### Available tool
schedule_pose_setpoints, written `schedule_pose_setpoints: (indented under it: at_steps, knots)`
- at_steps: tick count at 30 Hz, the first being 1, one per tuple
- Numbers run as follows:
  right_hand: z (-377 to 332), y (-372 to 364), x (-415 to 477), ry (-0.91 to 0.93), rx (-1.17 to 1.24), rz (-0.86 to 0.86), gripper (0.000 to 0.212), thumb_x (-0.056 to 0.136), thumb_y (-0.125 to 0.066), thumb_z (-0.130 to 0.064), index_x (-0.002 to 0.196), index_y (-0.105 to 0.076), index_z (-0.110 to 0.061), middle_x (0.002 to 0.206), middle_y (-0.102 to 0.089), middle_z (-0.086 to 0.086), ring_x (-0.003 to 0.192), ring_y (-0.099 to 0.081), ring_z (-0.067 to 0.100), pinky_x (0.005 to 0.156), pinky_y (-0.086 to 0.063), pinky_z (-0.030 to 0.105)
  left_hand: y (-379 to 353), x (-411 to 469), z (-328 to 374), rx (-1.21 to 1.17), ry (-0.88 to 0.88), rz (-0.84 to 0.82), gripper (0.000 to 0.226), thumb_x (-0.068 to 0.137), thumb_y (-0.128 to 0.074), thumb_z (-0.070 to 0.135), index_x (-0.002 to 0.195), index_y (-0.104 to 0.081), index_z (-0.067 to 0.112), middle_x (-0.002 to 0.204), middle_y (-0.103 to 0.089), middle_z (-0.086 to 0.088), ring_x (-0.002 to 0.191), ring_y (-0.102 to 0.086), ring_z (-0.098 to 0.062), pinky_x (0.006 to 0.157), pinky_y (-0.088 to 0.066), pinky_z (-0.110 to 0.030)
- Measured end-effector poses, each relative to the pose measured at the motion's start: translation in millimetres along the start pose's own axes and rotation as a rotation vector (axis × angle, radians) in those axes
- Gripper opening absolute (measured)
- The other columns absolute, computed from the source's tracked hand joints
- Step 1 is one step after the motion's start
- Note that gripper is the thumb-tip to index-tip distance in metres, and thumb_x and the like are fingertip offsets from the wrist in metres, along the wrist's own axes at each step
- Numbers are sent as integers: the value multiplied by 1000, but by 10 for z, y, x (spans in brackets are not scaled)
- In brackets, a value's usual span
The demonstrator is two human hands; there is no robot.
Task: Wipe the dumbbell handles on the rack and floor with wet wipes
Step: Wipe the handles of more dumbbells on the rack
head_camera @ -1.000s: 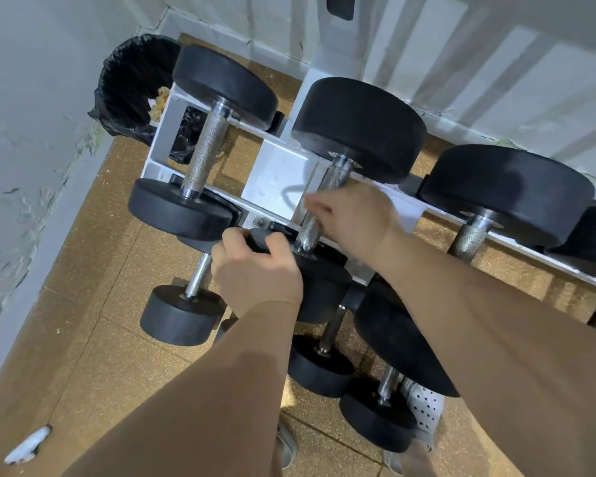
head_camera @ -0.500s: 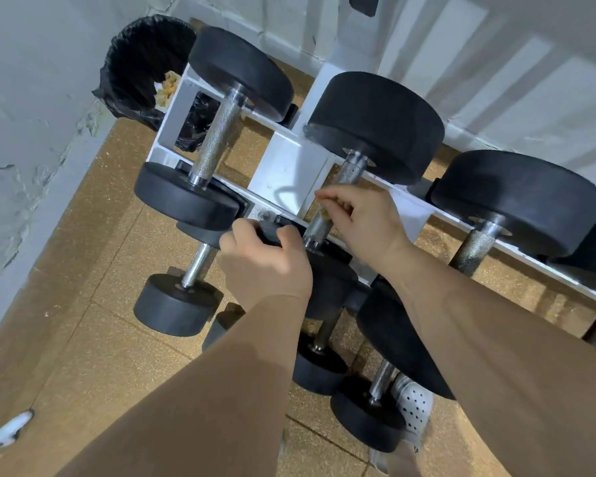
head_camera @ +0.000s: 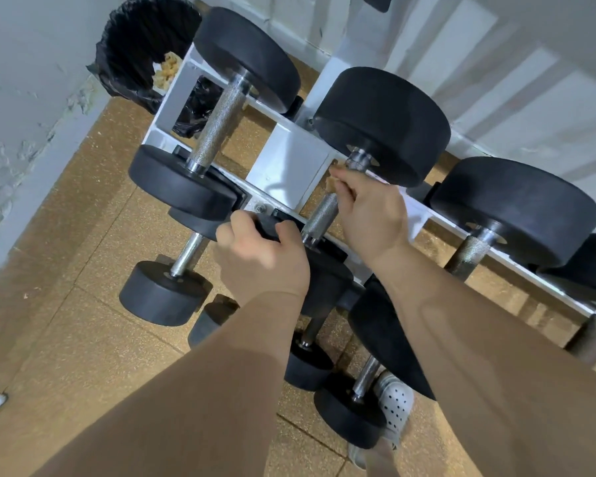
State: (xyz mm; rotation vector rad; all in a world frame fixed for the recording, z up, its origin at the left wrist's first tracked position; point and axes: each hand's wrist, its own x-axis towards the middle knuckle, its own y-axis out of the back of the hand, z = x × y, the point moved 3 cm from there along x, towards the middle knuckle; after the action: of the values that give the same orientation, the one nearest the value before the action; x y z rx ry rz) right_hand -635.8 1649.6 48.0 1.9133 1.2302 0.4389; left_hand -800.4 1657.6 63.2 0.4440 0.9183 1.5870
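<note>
Head view, looking down on the rack. Your left hand (head_camera: 262, 259) grips the near black rubber head (head_camera: 327, 280) of the middle black round-headed dumbbell (head_camera: 382, 125), with the fingers curled over the head's upper rim. Your right hand (head_camera: 369, 215) is closed round the upper part of this dumbbell's knurled steel handle (head_camera: 320, 216), just below the far head; the lower part of the handle shows bare between your two hands. Whether a wet wipe lies under the right fingers cannot be told.

The dumbbell lies across the rails of the white metal rack (head_camera: 289, 166). To its left on the same tier is a smaller black dumbbell with a long knurled bar (head_camera: 221, 122), and to its right a larger black dumbbell (head_camera: 513, 211); both are apart from your hands.

On the tan speckled tile floor (head_camera: 83, 339) below the rack stand further black dumbbells, one at the left (head_camera: 166, 294) and one near a white perforated shoe (head_camera: 394, 404). A black bin bag (head_camera: 141, 46) sits in the corner behind the rack's left end.
</note>
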Motion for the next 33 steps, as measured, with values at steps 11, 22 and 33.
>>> schedule_pose_setpoints:
  at_steps: [11,22,33]
  knots:
    - [-158,145,248,-57,-412,-113,28,104,-42,-41,113,-66,-32,90,-73,1,80,-66,31,68,-52,34,36,-28,-41,-41,24,-65,44,84,-34,35,114,-57,14,114,-49,-6,108,-42,-27,73,-30,-35]
    - [-22,0,-167,71,31,-294,19,96,-67,-23,111,-77,-29,104,-73,-18,90,-64,-6,87,-53,24,32,18,-23,4,18,-151,47,83,-37,36,120,-54,13,125,-49,-11,115,-41,-34,74,-30,-39]
    - [-12,-147,-201,-339,560,27,9,100,-58,-14,96,-62,-21,66,-56,-21,59,-52,-7,60,-38,11,49,19,14,4,13,-135,39,83,-35,39,106,-49,12,119,-50,-13,112,-45,-38,79,-38,-46]
